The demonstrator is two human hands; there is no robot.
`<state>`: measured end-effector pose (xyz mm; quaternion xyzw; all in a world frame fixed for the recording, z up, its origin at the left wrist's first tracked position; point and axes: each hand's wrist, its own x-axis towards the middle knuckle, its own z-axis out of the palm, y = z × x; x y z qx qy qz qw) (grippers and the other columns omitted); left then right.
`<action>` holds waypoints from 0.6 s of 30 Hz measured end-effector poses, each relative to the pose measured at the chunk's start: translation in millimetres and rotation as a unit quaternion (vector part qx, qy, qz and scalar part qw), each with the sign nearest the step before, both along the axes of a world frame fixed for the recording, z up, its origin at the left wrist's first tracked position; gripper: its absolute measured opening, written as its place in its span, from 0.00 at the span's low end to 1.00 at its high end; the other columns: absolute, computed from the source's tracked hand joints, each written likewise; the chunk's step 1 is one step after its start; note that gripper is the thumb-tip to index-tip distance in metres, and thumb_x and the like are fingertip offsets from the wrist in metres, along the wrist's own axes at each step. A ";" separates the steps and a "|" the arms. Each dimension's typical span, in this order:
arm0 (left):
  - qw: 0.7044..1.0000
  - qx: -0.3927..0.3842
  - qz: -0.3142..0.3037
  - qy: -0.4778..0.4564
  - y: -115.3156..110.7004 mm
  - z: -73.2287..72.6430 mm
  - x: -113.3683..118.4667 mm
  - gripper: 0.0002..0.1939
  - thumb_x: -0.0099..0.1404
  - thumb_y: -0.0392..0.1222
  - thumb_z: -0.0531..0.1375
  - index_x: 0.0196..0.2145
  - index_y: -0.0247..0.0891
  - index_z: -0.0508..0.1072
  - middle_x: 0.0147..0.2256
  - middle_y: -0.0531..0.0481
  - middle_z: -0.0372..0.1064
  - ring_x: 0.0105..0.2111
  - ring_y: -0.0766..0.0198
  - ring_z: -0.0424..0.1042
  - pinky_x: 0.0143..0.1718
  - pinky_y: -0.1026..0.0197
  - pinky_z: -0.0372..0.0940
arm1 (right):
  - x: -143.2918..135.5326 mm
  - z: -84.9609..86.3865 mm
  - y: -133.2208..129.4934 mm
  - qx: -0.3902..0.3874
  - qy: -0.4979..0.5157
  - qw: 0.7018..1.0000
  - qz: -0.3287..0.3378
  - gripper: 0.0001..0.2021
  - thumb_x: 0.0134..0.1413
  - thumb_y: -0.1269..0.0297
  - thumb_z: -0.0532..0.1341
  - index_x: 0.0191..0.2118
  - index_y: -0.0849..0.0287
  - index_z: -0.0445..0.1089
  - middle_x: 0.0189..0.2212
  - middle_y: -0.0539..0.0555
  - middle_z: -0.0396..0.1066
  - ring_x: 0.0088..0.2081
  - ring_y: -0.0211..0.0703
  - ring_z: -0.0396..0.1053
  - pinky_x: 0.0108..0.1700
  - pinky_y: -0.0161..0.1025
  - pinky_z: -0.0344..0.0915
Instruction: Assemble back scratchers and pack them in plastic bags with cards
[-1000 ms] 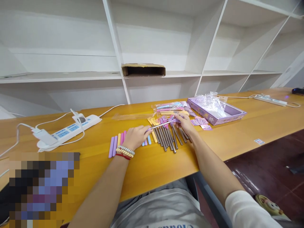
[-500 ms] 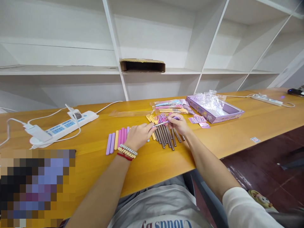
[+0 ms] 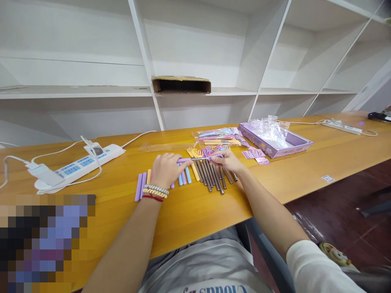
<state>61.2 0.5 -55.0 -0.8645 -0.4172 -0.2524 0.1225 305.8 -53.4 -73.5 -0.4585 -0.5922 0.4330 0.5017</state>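
My left hand (image 3: 166,169) is closed on a purple handle (image 3: 185,160), which lines up with a metal rod (image 3: 198,159). At the rod's other end, my right hand (image 3: 226,159) pinches a purple claw-shaped head (image 3: 215,156). Just below both hands, several metal rods (image 3: 214,177) with yellow, pink, purple and blue claw heads (image 3: 195,152) lie side by side. Loose coloured handles (image 3: 139,187) are lined up on the table, some of them hidden behind my left hand and wrist.
Bagged coloured sticks (image 3: 221,136) lie behind the rods. A purple box (image 3: 276,152) with clear plastic stands right of them, beside pink cards (image 3: 253,153). Power strips (image 3: 82,165) with cables lie left and far right. A cardboard box (image 3: 181,84) sits on the shelf (image 3: 232,93).
My left hand has shifted left, and the purple handle in it now shows along the rod. More blue and purple handles are uncovered. My right hand has barely moved.
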 end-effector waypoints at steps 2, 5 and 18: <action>0.999 -0.016 0.033 -0.007 2.3 0.5 -3.0 0.27 0.62 0.63 0.48 0.26 0.38 0.72 0.27 0.45 0.72 0.33 0.55 0.69 0.35 0.56 0.55 | 1.5 -0.9 1.0 -0.001 0.003 1.000 -0.009 0.14 0.43 0.56 0.65 0.31 0.62 0.73 0.24 0.52 0.72 0.19 0.32 0.62 0.20 0.32 0.53; 0.997 -0.060 0.049 -0.009 1.7 0.3 -4.5 0.28 0.60 0.65 0.48 0.23 0.39 0.70 0.25 0.46 0.70 0.29 0.58 0.68 0.28 0.59 0.52 | 2.3 -0.3 0.5 -0.005 0.006 1.000 -0.020 0.13 0.41 0.57 0.66 0.30 0.63 0.73 0.24 0.52 0.72 0.19 0.33 0.62 0.20 0.32 0.53; 0.995 -0.094 0.019 0.008 -20.9 8.2 12.6 0.29 0.61 0.65 0.46 0.20 0.40 0.70 0.23 0.47 0.71 0.26 0.59 0.68 0.24 0.60 0.46 | 6.4 10.9 -9.6 0.046 -0.042 0.997 -0.040 0.07 0.41 0.64 0.65 0.24 0.63 0.71 0.16 0.48 0.66 0.17 0.30 0.55 0.21 0.31 0.49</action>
